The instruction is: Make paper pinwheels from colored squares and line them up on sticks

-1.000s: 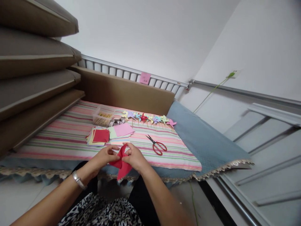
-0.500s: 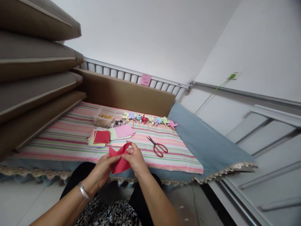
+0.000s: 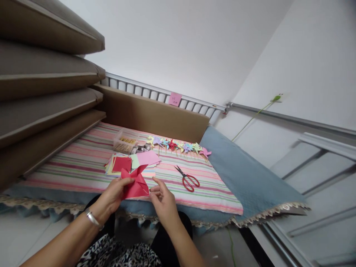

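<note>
My left hand (image 3: 115, 193) pinches a red paper pinwheel (image 3: 137, 187), with the thumb pressed near its centre. Two of its points stand up, and the lower part is spread flat. Just right of the paper is my right hand (image 3: 164, 202), its fingers apart and holding nothing. A stack of coloured paper squares (image 3: 148, 157), with a red square (image 3: 122, 164) on top at the left, lies beyond the left hand. Red-handled scissors (image 3: 187, 180) rest slightly open on the striped cloth, right of my hands.
A clear plastic box (image 3: 125, 141) of sticks and gold-coloured pieces sits behind the paper. Several finished pinwheels (image 3: 172, 144) lie in a row near the brown board (image 3: 155, 115). Thick brown cushions (image 3: 50, 70) are stacked at the left. Striped cloth (image 3: 83, 155) covers the bed.
My right hand has let go of the red paper and drawn a little to the right. My left hand has shifted left, still pinching the paper, which now shows more of its folds.
</note>
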The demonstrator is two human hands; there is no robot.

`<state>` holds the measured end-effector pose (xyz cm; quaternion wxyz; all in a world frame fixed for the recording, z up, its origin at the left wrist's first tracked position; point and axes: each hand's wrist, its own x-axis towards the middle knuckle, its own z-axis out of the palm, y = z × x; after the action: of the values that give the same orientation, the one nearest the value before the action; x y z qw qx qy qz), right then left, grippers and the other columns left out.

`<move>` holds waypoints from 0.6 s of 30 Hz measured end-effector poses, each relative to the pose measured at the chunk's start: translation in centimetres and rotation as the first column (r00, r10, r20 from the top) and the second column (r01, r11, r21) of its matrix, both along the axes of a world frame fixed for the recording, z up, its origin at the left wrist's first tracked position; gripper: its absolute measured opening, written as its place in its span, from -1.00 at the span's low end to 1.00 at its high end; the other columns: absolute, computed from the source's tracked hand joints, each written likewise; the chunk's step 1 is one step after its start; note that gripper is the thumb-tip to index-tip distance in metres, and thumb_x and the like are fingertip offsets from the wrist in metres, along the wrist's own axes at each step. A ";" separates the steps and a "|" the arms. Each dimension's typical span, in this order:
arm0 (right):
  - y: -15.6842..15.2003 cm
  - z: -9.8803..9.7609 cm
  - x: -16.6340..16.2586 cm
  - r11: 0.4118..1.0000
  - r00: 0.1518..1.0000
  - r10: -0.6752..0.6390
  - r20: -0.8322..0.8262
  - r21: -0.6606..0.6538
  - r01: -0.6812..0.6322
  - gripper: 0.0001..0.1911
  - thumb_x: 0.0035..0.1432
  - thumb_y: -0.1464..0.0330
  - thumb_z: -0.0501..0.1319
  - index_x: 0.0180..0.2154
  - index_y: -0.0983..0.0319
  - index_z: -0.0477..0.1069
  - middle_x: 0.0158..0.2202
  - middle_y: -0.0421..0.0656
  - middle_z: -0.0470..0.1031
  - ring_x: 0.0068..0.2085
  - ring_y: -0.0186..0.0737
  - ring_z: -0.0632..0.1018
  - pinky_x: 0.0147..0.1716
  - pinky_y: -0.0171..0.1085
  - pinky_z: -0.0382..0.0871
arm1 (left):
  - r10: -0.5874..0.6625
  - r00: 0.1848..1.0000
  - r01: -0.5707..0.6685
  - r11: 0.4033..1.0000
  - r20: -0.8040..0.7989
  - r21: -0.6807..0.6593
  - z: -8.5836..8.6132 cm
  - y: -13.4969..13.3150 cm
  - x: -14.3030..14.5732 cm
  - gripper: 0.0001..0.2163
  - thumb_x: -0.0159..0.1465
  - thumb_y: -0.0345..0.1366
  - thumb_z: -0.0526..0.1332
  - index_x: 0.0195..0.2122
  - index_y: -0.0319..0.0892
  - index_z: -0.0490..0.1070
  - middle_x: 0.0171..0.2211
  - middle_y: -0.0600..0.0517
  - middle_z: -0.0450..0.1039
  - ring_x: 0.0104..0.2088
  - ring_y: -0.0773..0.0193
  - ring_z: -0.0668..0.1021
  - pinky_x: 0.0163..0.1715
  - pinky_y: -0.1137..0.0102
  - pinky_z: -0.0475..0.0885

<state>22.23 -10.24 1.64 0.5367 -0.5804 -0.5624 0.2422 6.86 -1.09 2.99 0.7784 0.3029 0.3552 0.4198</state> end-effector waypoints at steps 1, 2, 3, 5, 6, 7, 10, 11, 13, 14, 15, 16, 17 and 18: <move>-0.5 0.1 0.1 0.997 0.991 -0.016 0.135 0.072 0.007 -0.55 0.10 0.49 0.08 0.06 0.17 0.29 -0.22 -0.11 0.45 -0.26 -0.22 0.51 -0.23 -0.23 0.41 | 0.005 1.000 -0.005 1.000 -0.006 -0.002 -0.1 0.1 -0.1 -0.92 -0.13 -0.46 0.36 -0.56 -0.25 0.51 -0.59 0.02 0.56 -0.57 0.29 0.52 -0.47 0.44 0.41; -0.9 0.2 0.1 0.990 0.964 -0.033 0.262 0.138 -0.004 -0.53 0.10 0.52 0.06 0.06 0.15 0.30 -0.12 -0.08 0.42 -0.14 -0.18 0.49 -0.13 -0.18 0.39 | 0.008 1.000 -0.008 1.000 -0.013 -0.004 -0.1 0.2 -0.1 -0.92 -0.12 -0.46 0.35 -0.55 -0.25 0.51 -0.58 0.02 0.57 -0.57 0.30 0.52 -0.47 0.44 0.41; -1.3 0.2 0.1 0.982 0.927 -0.048 0.372 0.190 -0.026 -0.50 0.09 0.55 0.05 0.07 0.13 0.29 -0.02 -0.06 0.38 -0.03 -0.15 0.43 -0.02 -0.14 0.33 | 0.006 1.000 -0.006 1.000 -0.017 -0.008 -0.2 0.2 -0.1 -0.93 -0.11 -0.46 0.35 -0.55 -0.25 0.51 -0.58 0.01 0.57 -0.57 0.30 0.52 -0.48 0.44 0.41; -1.5 0.2 -0.3 0.970 0.844 -0.080 0.530 0.237 -0.057 -0.45 0.06 0.60 0.06 0.09 0.11 0.27 0.15 -0.05 0.23 0.14 -0.10 0.29 0.11 -0.06 0.20 | -0.009 1.000 0.008 1.000 -0.008 -0.019 -0.2 0.3 -0.1 -0.93 -0.11 -0.47 0.34 -0.55 -0.25 0.51 -0.59 0.01 0.57 -0.57 0.30 0.52 -0.48 0.45 0.42; -1.4 0.1 -0.5 0.968 0.807 -0.106 0.581 0.245 -0.049 -0.44 0.05 0.60 0.08 0.09 0.12 0.27 0.21 -0.04 0.14 0.18 -0.07 0.23 0.13 -0.02 0.16 | -0.016 1.000 0.016 1.000 0.000 -0.024 -0.1 0.2 0.0 -0.93 -0.11 -0.48 0.34 -0.55 -0.25 0.51 -0.59 0.01 0.57 -0.57 0.30 0.52 -0.48 0.45 0.42; -1.3 0.0 -0.8 0.966 0.777 -0.138 0.614 0.256 -0.030 -0.46 0.04 0.60 0.09 0.07 0.14 0.29 0.24 -0.03 0.07 0.20 -0.03 0.19 0.14 0.02 0.14 | -0.019 1.000 0.020 0.999 0.005 -0.026 -0.1 0.2 0.1 -0.92 -0.12 -0.49 0.34 -0.55 -0.25 0.51 -0.58 0.01 0.57 -0.58 0.30 0.52 -0.48 0.45 0.42; -0.4 -0.2 -1.5 0.949 0.743 -0.237 0.626 0.313 0.039 -0.63 0.03 0.59 0.12 -0.11 0.21 0.40 0.25 0.01 0.05 0.20 0.03 0.18 0.12 0.06 0.14 | -0.012 1.000 0.012 1.000 -0.012 -0.013 -0.1 0.1 0.2 -0.92 -0.12 -0.48 0.35 -0.56 -0.24 0.51 -0.58 0.02 0.57 -0.58 0.31 0.52 -0.51 0.46 0.41; -0.1 -0.2 -1.6 0.942 0.746 -0.257 0.614 0.333 0.051 -0.70 0.05 0.58 0.11 -0.18 0.22 0.42 0.23 0.02 0.09 0.18 0.02 0.20 0.11 0.05 0.16 | -0.009 1.000 0.008 1.000 -0.021 -0.003 -0.1 0.1 0.2 -0.92 -0.12 -0.48 0.35 -0.56 -0.24 0.50 -0.59 0.02 0.56 -0.59 0.31 0.51 -0.51 0.47 0.40; 0.1 -0.1 -1.6 0.931 0.761 -0.265 0.592 0.362 0.043 -0.78 0.09 0.57 0.10 -0.27 0.21 0.43 0.19 0.01 0.17 0.16 -0.02 0.23 0.10 0.02 0.18 | -0.006 1.000 0.007 1.000 -0.027 0.015 -0.2 0.1 0.2 -0.92 -0.13 -0.47 0.35 -0.58 -0.24 0.49 -0.61 0.02 0.55 -0.59 0.31 0.51 -0.51 0.47 0.39; 0.2 0.1 -1.5 0.929 0.771 -0.257 0.583 0.370 0.030 -0.79 0.11 0.55 0.10 -0.30 0.21 0.44 0.17 0.00 0.21 0.15 -0.04 0.25 0.10 0.01 0.19 | -0.009 1.000 0.010 1.000 -0.027 0.022 -0.2 0.1 0.1 -0.92 -0.14 -0.46 0.36 -0.59 -0.24 0.49 -0.61 0.03 0.55 -0.59 0.32 0.50 -0.51 0.47 0.39; 0.1 0.3 -1.3 0.928 0.782 -0.244 0.574 0.374 0.015 -0.80 0.12 0.54 0.10 -0.31 0.20 0.45 0.15 -0.01 0.24 0.15 -0.06 0.26 0.10 -0.01 0.19 | -0.016 0.999 0.016 0.999 -0.028 0.028 -0.2 0.0 0.0 -0.92 -0.14 -0.46 0.36 -0.59 -0.24 0.48 -0.62 0.03 0.54 -0.60 0.32 0.50 -0.51 0.47 0.39; 0.1 0.4 -1.1 0.928 0.793 -0.226 0.567 0.372 -0.002 -0.81 0.13 0.53 0.11 -0.32 0.20 0.45 0.13 -0.01 0.27 0.15 -0.07 0.27 0.10 -0.02 0.20 | -0.025 0.999 0.026 0.999 -0.033 0.034 -0.2 0.0 0.0 -0.91 -0.15 -0.45 0.36 -0.59 -0.24 0.48 -0.63 0.03 0.53 -0.60 0.32 0.50 -0.51 0.46 0.39; 0.0 0.6 -0.9 0.932 0.804 -0.203 0.559 0.363 -0.017 -0.81 0.13 0.52 0.11 -0.33 0.19 0.46 0.11 -0.02 0.30 0.15 -0.08 0.27 0.10 -0.03 0.19 | -0.035 0.999 0.036 0.999 -0.041 0.035 -0.2 -0.1 -0.1 -0.91 -0.16 -0.44 0.37 -0.59 -0.25 0.48 -0.63 0.03 0.53 -0.61 0.31 0.49 -0.51 0.46 0.39; -0.1 0.8 -0.7 0.938 0.815 -0.177 0.552 0.346 -0.030 -0.82 0.13 0.51 0.13 -0.33 0.18 0.47 0.09 -0.03 0.32 0.15 -0.08 0.26 0.10 -0.03 0.19 | -0.049 0.998 0.050 0.998 -0.049 0.036 -0.2 -0.2 -0.1 -0.90 -0.16 -0.43 0.37 -0.57 -0.25 0.49 -0.62 0.02 0.53 -0.61 0.30 0.49 -0.50 0.44 0.39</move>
<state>21.51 -10.30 2.44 0.4426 -0.5467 -0.7077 -0.0657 6.76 -1.24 2.81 0.7741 0.3359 0.3584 0.3995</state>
